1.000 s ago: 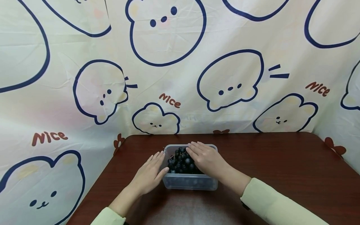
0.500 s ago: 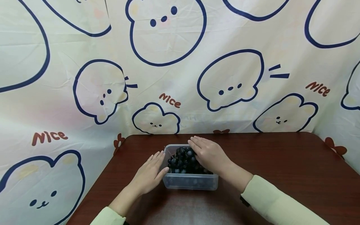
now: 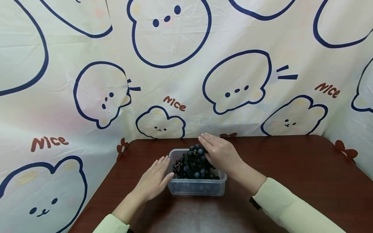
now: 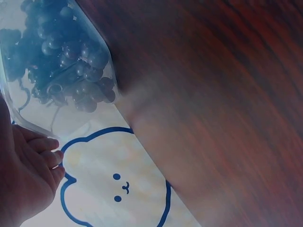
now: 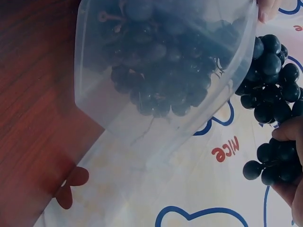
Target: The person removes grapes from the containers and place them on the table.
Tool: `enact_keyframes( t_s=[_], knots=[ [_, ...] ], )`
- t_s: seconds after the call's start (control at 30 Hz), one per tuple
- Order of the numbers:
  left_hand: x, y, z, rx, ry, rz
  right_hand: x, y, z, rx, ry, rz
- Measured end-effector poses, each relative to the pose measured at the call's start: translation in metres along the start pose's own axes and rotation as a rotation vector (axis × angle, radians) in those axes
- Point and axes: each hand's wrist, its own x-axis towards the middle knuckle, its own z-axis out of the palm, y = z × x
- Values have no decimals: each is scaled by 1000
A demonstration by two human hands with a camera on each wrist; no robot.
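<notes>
A clear plastic container (image 3: 196,187) holds dark grapes (image 5: 161,85), which show through its wall in both wrist views. My right hand (image 3: 222,153) grips a bunch of dark grapes (image 3: 193,158) at its upper right. The bunch rises above the container's rim. In the right wrist view, thumb and fingers curl around some of those grapes (image 5: 270,71), and others hang beside the hand. My left hand (image 3: 152,179) rests against the container's left side, fingers straight and thumb at the near left corner. In the left wrist view, that hand (image 4: 31,175) lies right at the container's edge.
The container stands on a dark reddish-brown wooden table (image 3: 291,181). Behind and at both sides hangs a pale cloth (image 3: 186,84) printed with blue-outlined cartoon bears. Its lower edge meets the table's back edge.
My right hand has moved up and slightly right, raising the bunch of grapes higher above the container. My left hand has stayed against the container's side. The head view has shifted slightly.
</notes>
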Motion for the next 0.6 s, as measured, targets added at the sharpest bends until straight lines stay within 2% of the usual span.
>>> enact_keyframes(
  t_s=[0.2,0.4,0.6],
  knots=[
    [0,0,-1,3,-10,2,1,4,-5,-7,29,-3],
    [1,2,-1,5,-9,-2,3,10,-11,-34,76,-55],
    [0,3,-2,5,-16,-16,5,17,-17,-107,94,-108]
  ],
)
